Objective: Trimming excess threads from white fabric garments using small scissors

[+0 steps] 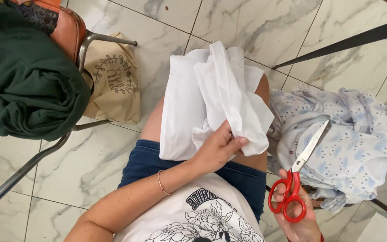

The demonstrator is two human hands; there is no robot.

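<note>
White cloth is lying bunched across the person's bare thighs, and the left hand is pinching a fold of it between thumb and fingers. Just to the right, the right hand is holding red-handled scissors, fingers curled through the loops, blades closed and pointing up over a blue-flowered garment. Well to the left, a green cloth is hanging over a chair beside a tan bag.

Green cloth on chair; beige bag; blue-print garment.
</note>
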